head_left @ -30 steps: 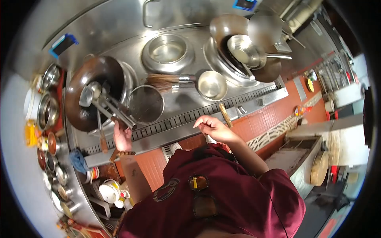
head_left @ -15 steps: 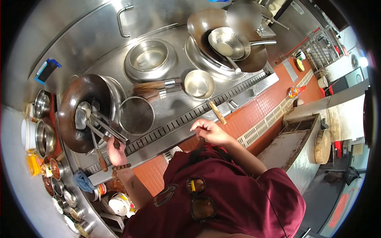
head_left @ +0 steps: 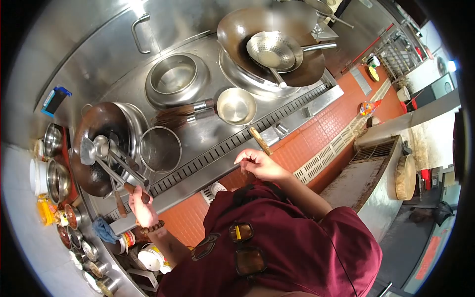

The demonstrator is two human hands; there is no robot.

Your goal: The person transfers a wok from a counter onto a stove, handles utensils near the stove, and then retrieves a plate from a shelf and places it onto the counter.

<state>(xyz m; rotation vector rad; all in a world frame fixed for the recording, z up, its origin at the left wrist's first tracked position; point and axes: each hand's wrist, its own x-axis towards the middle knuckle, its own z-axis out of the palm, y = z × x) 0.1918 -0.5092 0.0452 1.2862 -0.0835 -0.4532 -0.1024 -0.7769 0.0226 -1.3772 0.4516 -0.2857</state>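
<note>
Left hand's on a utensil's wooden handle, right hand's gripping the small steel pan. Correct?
Not the right hand: the head view shows it loosely curled with nothing visible in it, apart from the small steel pan. The left hand is on the wooden handle.

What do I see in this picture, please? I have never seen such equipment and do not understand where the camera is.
There is no machine: these are a person's bare hands. One camera, worn on the head, looks forward and down, so the maroon cloth shirt below is the wearer's. The left hand, wearing a brown beaded bracelet, holds the brown wooden handle of a long steel turner; its blade is over a dark brown round wok. The right hand is loosely curled, nothing visible in it. On the silver steel counter lie brown-bristled brushes, near a small round steel pot. Another large brown wok holds a round perforated steel strainer.
</note>
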